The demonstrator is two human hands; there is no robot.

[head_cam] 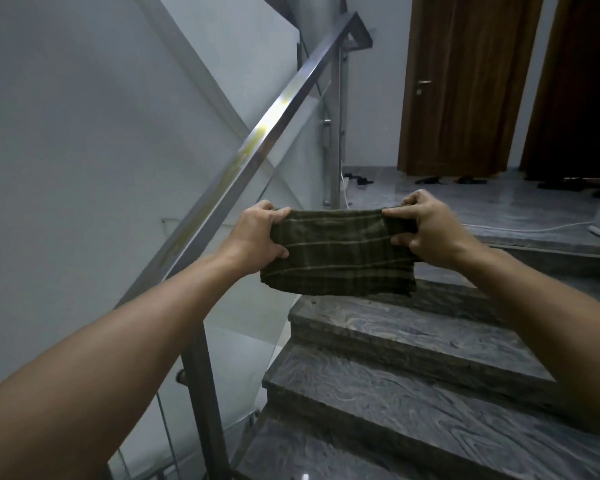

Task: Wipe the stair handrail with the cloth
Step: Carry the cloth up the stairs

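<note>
A dark green cloth (336,252) with pale stripes hangs folded between my two hands, stretched flat above the steps. My left hand (257,233) grips its left edge, and my right hand (426,223) pinches its upper right corner. The square metal handrail (257,157) slopes up from lower left to upper right, just left of my left hand, with yellowish smears along its top face. The cloth is apart from the rail.
Grey marble steps (413,355) rise ahead to a landing with brown wooden doors (465,84). Glass panels and steel posts (336,133) stand under the rail. Shoes and a white cable (534,228) lie on the landing. A white wall fills the left.
</note>
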